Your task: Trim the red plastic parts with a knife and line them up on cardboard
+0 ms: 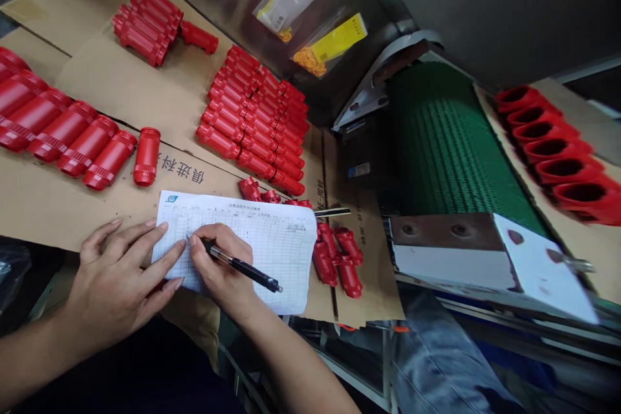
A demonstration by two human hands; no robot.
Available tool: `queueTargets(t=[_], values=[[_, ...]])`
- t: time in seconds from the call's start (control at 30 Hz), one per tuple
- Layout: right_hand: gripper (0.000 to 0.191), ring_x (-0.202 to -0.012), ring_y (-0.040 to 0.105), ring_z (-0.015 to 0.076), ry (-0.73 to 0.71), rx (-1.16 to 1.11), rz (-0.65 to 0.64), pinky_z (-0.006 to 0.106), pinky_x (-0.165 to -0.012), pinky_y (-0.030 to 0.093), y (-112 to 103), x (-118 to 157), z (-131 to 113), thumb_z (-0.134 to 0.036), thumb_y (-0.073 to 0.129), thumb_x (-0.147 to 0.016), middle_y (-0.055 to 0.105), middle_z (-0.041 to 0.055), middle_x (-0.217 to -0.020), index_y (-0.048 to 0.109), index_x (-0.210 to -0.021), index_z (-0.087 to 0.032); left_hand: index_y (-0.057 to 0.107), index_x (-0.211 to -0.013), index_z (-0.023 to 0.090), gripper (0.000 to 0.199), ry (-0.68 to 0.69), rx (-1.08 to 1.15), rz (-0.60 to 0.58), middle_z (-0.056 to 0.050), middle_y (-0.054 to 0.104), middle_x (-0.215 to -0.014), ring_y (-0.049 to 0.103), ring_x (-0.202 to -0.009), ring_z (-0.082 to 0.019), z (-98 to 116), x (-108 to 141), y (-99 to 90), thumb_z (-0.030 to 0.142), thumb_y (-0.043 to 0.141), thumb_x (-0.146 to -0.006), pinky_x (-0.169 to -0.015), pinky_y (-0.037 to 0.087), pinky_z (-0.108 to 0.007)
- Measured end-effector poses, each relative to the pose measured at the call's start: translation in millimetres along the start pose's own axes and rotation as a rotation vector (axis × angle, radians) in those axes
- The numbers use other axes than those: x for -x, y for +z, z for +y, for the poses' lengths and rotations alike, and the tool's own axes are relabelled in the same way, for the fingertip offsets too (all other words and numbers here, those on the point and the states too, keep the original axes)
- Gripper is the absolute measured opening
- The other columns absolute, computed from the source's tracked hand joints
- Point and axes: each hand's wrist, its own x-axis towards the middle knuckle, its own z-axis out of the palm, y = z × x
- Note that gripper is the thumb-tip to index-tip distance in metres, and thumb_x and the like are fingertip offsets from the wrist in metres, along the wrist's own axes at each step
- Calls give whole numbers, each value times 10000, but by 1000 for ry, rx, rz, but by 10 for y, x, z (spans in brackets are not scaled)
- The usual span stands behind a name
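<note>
A white printed form (276, 265) with a ruled grid and handwriting lies on the cardboard in front of me. My right hand (226, 265) is closed around a black pen (247, 272), its writing end down at the form's left columns. My left hand (123, 265) lies with fingers spread, its fingertips over the form's left edge and the index finger close to the pen. Just behind the form stand red ribbed tubes, one upright-looking red tube (147, 156) nearest its top left corner. Small red fittings (339, 259) lie partly under the form's right side.
Stacked red tubes (257, 119) sit at the back middle, with another bundle (148, 22) behind left and a row (68, 126) at left. A green conveyor belt (446, 136) stands at right; red open-ended parts (557, 149) lie beyond it. Bags with orange rings (310, 59) hang behind.
</note>
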Motion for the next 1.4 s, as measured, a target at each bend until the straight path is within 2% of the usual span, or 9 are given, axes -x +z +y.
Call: queueTargets(t=[1.4], values=[[144, -678, 674, 139, -33, -20, 36, 241, -679, 526, -14, 10, 16, -207, 657, -985, 724, 4, -758, 711, -851, -201, 764, -1272, 257, 292, 24, -5, 27, -167, 810, -1237, 738, -1097, -372, -4, -29, 14, 389, 662, -1033, -1035, 426, -632]])
